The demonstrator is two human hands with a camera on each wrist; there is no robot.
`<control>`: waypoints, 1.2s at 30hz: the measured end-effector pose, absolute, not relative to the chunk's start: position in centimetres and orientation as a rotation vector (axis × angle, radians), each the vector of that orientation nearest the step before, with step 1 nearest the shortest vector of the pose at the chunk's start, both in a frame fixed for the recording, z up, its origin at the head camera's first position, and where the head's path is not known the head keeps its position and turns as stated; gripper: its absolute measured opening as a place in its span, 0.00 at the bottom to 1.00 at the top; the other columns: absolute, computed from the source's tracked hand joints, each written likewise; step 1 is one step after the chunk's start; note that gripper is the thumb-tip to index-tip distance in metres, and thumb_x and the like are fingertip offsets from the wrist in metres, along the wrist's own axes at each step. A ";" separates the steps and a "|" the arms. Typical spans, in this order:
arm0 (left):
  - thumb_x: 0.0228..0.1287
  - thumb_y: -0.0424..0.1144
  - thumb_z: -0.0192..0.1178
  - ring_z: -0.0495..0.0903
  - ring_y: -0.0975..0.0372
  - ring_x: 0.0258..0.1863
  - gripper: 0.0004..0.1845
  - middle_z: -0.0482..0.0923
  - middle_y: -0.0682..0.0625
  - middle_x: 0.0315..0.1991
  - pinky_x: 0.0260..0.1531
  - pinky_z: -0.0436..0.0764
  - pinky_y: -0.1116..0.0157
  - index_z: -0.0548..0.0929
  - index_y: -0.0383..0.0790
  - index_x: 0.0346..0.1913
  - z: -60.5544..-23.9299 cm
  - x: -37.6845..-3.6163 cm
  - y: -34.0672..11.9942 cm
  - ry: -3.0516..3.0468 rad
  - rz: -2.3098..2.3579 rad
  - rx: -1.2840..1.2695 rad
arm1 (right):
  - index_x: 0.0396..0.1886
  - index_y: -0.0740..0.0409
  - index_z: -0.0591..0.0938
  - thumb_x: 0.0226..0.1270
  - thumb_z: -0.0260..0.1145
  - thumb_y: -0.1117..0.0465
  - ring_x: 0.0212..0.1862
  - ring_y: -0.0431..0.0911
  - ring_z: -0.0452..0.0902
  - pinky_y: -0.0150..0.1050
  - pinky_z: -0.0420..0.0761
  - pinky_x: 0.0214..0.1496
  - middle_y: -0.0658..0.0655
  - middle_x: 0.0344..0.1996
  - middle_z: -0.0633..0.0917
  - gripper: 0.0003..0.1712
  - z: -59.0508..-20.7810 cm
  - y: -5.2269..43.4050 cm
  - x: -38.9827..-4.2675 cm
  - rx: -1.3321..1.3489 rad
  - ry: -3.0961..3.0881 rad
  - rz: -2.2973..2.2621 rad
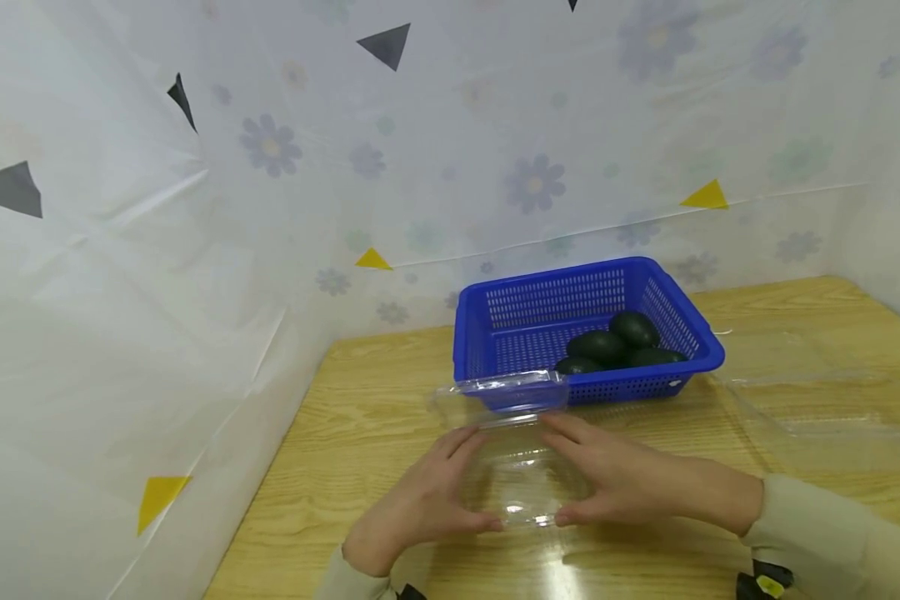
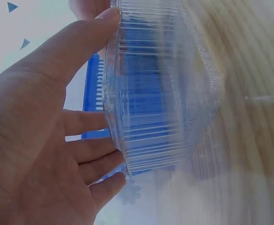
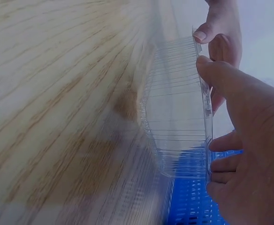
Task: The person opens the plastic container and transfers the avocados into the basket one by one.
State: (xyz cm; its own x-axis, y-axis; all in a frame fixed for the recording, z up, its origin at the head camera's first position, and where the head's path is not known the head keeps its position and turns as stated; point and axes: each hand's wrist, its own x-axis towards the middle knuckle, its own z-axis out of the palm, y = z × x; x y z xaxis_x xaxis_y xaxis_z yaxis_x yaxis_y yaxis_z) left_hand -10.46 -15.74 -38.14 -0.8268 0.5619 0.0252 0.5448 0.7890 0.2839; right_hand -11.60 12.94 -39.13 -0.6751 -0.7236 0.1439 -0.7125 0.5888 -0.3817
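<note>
A clear plastic clamshell box is low over the table in front of me, its lid folded back towards the blue basket. On its left side my left hand holds the rim, thumb at the near edge and fingers further back along the side. My right hand grips the opposite side in the same way. Both thumbs come close together at the near edge in the right wrist view. Nothing shows inside the box. Whether its base touches the table, I cannot tell.
Behind the box stands a blue basket with several dark green avocado-like fruits in its right part. More clear plastic packaging lies on the wooden table at the right. Patterned sheeting hangs at the back and left.
</note>
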 end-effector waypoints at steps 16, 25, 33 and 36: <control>0.46 0.58 0.77 0.61 0.48 0.74 0.55 0.58 0.43 0.76 0.70 0.69 0.48 0.63 0.38 0.74 -38.0 -10.6 -18.8 2.851 0.586 0.724 | 0.75 0.59 0.63 0.58 0.62 0.26 0.76 0.60 0.57 0.58 0.67 0.73 0.64 0.77 0.59 0.56 -39.0 9.6 -12.6 -1.216 2.727 -0.578; 0.47 0.55 0.77 0.60 0.44 0.74 0.54 0.58 0.40 0.76 0.70 0.68 0.45 0.63 0.35 0.74 -38.0 -10.4 -20.8 2.834 0.684 0.706 | 0.75 0.60 0.63 0.58 0.63 0.27 0.77 0.59 0.54 0.56 0.64 0.76 0.64 0.77 0.57 0.57 -39.0 7.7 -13.1 -1.208 2.684 -0.599; 0.46 0.54 0.78 0.58 0.44 0.75 0.55 0.58 0.39 0.76 0.72 0.64 0.43 0.63 0.34 0.74 -37.7 -10.2 -22.6 2.814 0.735 0.643 | 0.75 0.61 0.63 0.56 0.67 0.29 0.78 0.58 0.54 0.53 0.64 0.77 0.63 0.77 0.57 0.57 -39.0 5.6 -13.5 -1.213 2.676 -0.605; 0.46 0.53 0.78 0.58 0.44 0.75 0.55 0.57 0.39 0.76 0.72 0.63 0.43 0.62 0.33 0.74 -37.5 -10.1 -23.1 2.810 0.743 0.626 | 0.74 0.62 0.63 0.56 0.67 0.30 0.78 0.58 0.54 0.53 0.63 0.77 0.64 0.77 0.57 0.57 -39.0 4.8 -13.6 -1.209 2.677 -0.591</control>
State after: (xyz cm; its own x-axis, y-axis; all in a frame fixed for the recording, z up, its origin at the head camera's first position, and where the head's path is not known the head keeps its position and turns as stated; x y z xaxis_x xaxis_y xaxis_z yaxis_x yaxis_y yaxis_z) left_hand -10.11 -23.14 -37.55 -0.8977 0.4373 -0.0537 0.3536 0.7879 0.5042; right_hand -13.56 4.84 -39.04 -0.6656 -0.7457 0.0293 -0.6886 0.5986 -0.4091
